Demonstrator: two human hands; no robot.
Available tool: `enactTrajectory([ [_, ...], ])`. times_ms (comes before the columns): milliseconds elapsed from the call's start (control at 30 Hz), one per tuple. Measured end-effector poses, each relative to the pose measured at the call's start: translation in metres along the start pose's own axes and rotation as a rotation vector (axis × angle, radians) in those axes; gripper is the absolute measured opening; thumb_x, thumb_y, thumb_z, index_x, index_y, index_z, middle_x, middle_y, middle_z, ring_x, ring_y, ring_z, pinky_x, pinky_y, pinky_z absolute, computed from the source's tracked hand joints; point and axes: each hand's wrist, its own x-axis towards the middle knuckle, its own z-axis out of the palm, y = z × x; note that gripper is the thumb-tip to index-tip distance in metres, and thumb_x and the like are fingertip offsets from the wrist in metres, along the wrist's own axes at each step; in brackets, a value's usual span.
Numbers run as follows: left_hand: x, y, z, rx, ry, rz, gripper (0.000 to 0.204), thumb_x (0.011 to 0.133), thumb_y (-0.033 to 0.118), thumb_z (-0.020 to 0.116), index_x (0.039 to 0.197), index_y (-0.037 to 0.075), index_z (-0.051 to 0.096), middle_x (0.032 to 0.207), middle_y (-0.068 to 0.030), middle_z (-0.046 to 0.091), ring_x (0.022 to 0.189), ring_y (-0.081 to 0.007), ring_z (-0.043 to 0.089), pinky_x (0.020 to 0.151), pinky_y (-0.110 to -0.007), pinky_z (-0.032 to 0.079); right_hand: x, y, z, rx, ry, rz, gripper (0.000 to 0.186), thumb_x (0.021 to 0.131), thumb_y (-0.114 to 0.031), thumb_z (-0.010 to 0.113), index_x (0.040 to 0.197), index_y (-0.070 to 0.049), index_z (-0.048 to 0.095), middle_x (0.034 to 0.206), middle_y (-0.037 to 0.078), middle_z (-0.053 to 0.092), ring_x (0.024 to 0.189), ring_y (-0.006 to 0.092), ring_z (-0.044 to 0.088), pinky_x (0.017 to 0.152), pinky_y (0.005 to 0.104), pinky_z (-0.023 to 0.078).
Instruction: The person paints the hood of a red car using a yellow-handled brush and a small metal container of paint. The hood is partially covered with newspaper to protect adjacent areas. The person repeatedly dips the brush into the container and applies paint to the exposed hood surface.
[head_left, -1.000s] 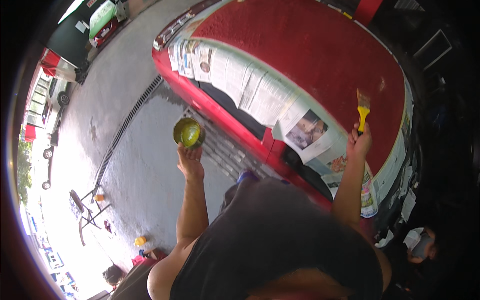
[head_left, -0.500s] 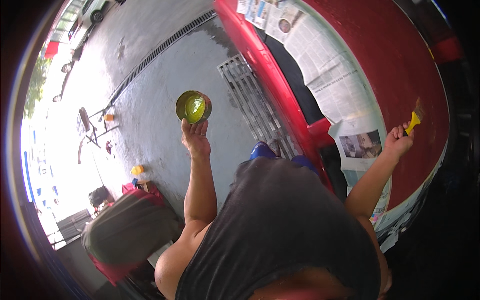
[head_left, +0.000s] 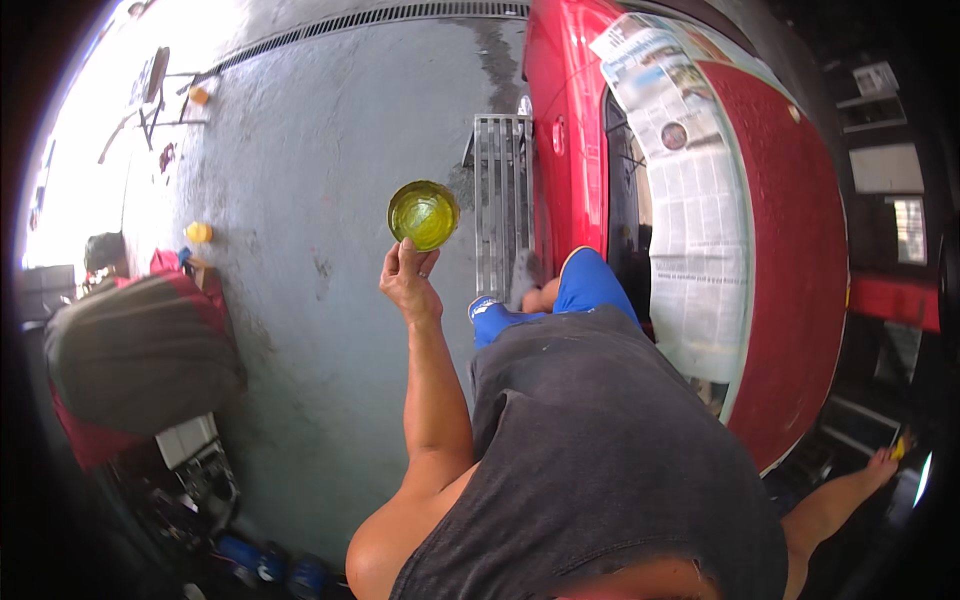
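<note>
You hold one bowl (head_left: 424, 215), left hand (head_left: 410, 285); one brush (head_left: 901, 447), right hand (head_left: 882, 462). Between: one car (head_left: 785, 230), one slatted bench (head_left: 505, 200).

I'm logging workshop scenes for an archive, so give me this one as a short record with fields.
Left hand: holds a bowl, yellow-green inside, by its near side
Right hand: holds a yellow brush, small and dim near the picture's edge
Car: red, newspaper along the roof edge
Bench: slatted, beside the car
Floor: grey
</note>
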Motion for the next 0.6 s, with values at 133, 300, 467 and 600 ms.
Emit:
enactTrajectory([
  [133, 0.025, -0.018, 0.021, -0.029, 0.037, -0.013, 0.035, 0.091, 0.023, 0.067, 0.107, -0.008, 0.058, 0.094, -0.0137, 0.066, 0.081, -0.0254, 0.070, 0.073, -0.038, 0.061, -0.022, 0.037, 0.073, 0.157, 0.251, -0.114, 0.015, 0.095, -0.012, 0.042, 0.094, -0.003, 0.054, 0.076, 0.006, 0.053, 0.049, 0.0128, 0.037, 0.042, 0.0264, 0.033],
  [300, 0.093, -0.001, 0.099, 0.000, -0.057, -0.054, 0.033, 0.091, 0.025, 0.066, 0.102, -0.006, 0.060, 0.091, -0.0132, 0.065, 0.079, -0.0253, 0.070, 0.074, -0.039, 0.061, -0.100, 0.169, 0.219, 0.067, 0.473, -0.087, 0.036, 0.102, -0.024, 0.039, 0.088, 0.007, 0.051, 0.074, 0.015, 0.060, 0.046, 0.0179, 0.045, 0.036, 0.0286, 0.036],
  [467, 0.138, 0.024, 0.189, 0.087, -0.145, -0.036, 0.036, 0.091, 0.028, 0.067, 0.103, -0.005, 0.061, 0.088, -0.0126, 0.067, 0.079, -0.0241, 0.070, 0.073, -0.036, 0.059, -0.169, 0.257, 0.333, -0.022, 0.579, 0.126, 0.014, 0.090, -0.010, 0.053, 0.079, -0.002, 0.054, 0.064, 0.006, 0.053, 0.042, 0.0128, 0.041, 0.035, 0.0258, 0.030],
  [600, 0.156, 0.021, 0.247, 0.049, -0.158, -0.111, 0.037, 0.091, 0.030, 0.067, 0.104, -0.004, 0.061, 0.089, -0.0139, 0.067, 0.078, -0.0236, 0.069, 0.073, -0.036, 0.059, -0.182, 0.297, 0.413, 0.053, 0.570, 0.303, 0.011, 0.087, -0.003, 0.051, 0.077, -0.002, 0.056, 0.060, 0.003, 0.042, 0.044, 0.0122, 0.035, 0.038, 0.0251, 0.026],
])
